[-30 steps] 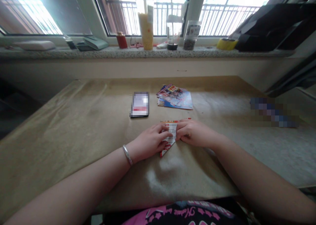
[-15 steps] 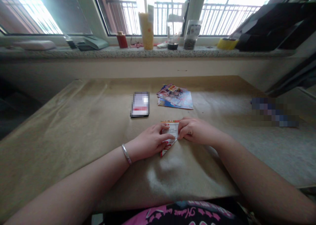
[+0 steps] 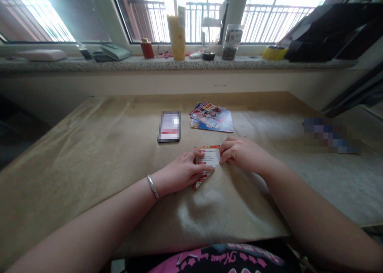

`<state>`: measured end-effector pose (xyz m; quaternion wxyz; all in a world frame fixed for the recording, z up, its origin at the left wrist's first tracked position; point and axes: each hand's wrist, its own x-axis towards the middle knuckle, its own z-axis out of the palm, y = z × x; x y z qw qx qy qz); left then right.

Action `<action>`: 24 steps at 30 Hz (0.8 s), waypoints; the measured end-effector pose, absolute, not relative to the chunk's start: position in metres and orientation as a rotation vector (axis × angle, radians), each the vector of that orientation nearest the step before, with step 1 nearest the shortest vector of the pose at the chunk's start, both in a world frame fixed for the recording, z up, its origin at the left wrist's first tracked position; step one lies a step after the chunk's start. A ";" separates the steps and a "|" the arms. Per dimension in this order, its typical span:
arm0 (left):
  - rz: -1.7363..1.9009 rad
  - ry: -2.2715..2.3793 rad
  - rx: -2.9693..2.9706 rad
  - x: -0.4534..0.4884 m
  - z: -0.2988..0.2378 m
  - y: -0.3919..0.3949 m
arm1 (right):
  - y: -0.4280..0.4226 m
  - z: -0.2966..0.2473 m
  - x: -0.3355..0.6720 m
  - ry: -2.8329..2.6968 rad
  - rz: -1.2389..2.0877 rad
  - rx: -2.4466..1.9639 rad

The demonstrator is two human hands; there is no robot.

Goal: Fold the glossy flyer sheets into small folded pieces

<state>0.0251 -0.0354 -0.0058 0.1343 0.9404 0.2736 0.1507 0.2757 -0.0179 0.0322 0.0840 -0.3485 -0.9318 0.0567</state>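
Observation:
A folded paper leaflet [image 3: 210, 157], white with red labels and printed text, lies on the table in front of me. Its lower right edge slants, making a point at the bottom left. My left hand [image 3: 188, 167] rests on the leaflet's left side, fingers apart, thumb stretched toward the slanted edge. At the right corner, the bent fingers of my right hand [image 3: 236, 152] are pinched together on the paper's edge. The fingertips partly hide that corner.
Beyond my hands lie a blurred phone-like rectangle [image 3: 169, 127] and a fanned stack of colourful leaflets [image 3: 214, 117]. A pixelated long item [image 3: 330, 136] is at the right. The windowsill [image 3: 161, 64] holds cups, a red jar [image 3: 147, 49] and yellow tape [image 3: 274, 52].
My right hand has shifted slightly right and up along the leaflet's edge, uncovering more of its printed face. The left hand stays in place on the paper.

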 end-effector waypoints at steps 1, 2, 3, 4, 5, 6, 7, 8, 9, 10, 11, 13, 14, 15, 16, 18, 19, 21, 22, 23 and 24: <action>0.438 0.788 2.727 0.025 -0.006 -0.035 | -0.018 0.033 0.277 -2.784 0.152 -1.063; 0.442 0.790 2.726 0.025 -0.006 -0.035 | -0.018 0.034 0.278 -2.787 0.132 -1.087; 0.444 0.794 2.725 0.025 -0.006 -0.035 | -0.018 0.034 0.279 -2.788 0.110 -1.115; 0.441 0.796 2.724 0.025 -0.005 -0.035 | -0.018 0.034 0.280 -2.785 0.085 -1.144; 0.435 0.795 2.726 0.026 -0.005 -0.035 | -0.017 0.034 0.281 -2.780 0.061 -1.173; 0.430 0.795 2.729 0.026 -0.005 -0.035 | -0.017 0.034 0.282 -2.772 0.041 -1.201; 0.428 0.799 2.730 0.026 -0.005 -0.035 | -0.017 0.034 0.283 -2.765 0.025 -1.225; 0.424 0.802 2.732 0.025 -0.005 -0.035 | -0.016 0.034 0.284 -2.759 0.015 -1.249; 0.420 0.806 2.734 0.025 -0.005 -0.035 | -0.016 0.034 0.285 -2.756 0.010 -1.270; 0.419 0.814 2.733 0.025 -0.005 -0.035 | -0.015 0.034 0.286 -2.753 0.007 -1.294; 0.414 0.821 2.732 0.025 -0.005 -0.035 | -0.015 0.034 0.287 -2.751 0.002 -1.319; 0.405 0.825 2.732 0.025 -0.006 -0.035 | -0.014 0.035 0.288 -2.746 -0.011 -1.365; 0.405 0.822 2.733 0.025 -0.006 -0.036 | -0.014 0.035 0.289 -2.743 -0.018 -1.381; 0.407 0.818 2.734 0.025 -0.006 -0.036 | -0.013 0.035 0.290 -2.740 -0.022 -1.393; 0.411 0.811 2.737 0.025 -0.006 -0.035 | -0.013 0.035 0.291 -2.736 -0.027 -1.402; 0.416 0.806 2.738 0.025 -0.006 -0.035 | -0.011 0.034 0.294 -2.726 -0.034 -1.420; 0.416 0.805 2.736 0.025 -0.005 -0.035 | -0.010 0.033 0.296 -2.719 -0.038 -1.432; 0.409 0.803 2.732 0.025 -0.005 -0.035 | -0.008 0.032 0.300 -2.706 -0.042 -1.457; 0.408 0.801 2.730 0.025 -0.005 -0.035 | -0.007 0.031 0.303 -2.698 -0.039 -1.470; 0.410 0.799 2.729 0.024 -0.005 -0.035 | -0.005 0.031 0.304 -2.686 -0.036 -1.486; 0.412 0.795 2.731 0.024 -0.005 -0.035 | -0.004 0.030 0.306 -2.673 -0.033 -1.502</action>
